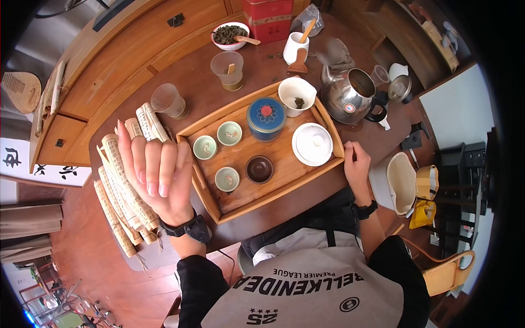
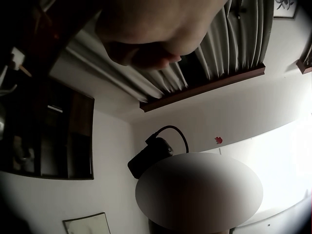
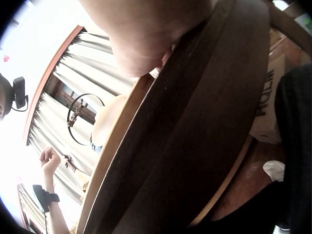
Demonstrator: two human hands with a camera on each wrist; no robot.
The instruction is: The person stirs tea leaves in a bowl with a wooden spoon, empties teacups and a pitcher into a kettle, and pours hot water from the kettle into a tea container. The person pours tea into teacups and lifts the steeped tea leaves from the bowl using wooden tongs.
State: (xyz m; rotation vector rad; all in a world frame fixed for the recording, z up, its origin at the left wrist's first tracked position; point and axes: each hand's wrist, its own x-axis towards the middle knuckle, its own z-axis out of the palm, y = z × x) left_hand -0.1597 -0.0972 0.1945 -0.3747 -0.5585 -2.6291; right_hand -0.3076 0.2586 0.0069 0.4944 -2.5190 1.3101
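My left hand (image 1: pixel 159 175) is raised over the bamboo slips (image 1: pixel 117 191), left of the wooden tray (image 1: pixel 261 206), its fingers folded towards the palm around nothing. In the right wrist view this left hand (image 3: pixel 50 161) appears as a loose fist. The right hand (image 1: pixel 357 167) rests at the table edge by the tray's right corner, fingers loosely bent; contact with the tray is unclear. On the tray stand pale green cups (image 1: pixel 229 133), a dark cup (image 1: pixel 259 169), a blue tin (image 1: pixel 266 117), a white lidded bowl (image 1: pixel 312 144) and a white pitcher (image 1: pixel 296 95).
Behind the tray are glass cups (image 1: pixel 168 101), a bowl of tea leaves (image 1: pixel 230 35), a red box (image 1: pixel 268 19) and a white tool holder (image 1: pixel 295 49). A steel kettle (image 1: pixel 345 98) stands at the back right. A white bin (image 1: pixel 395 183) is right of the table.
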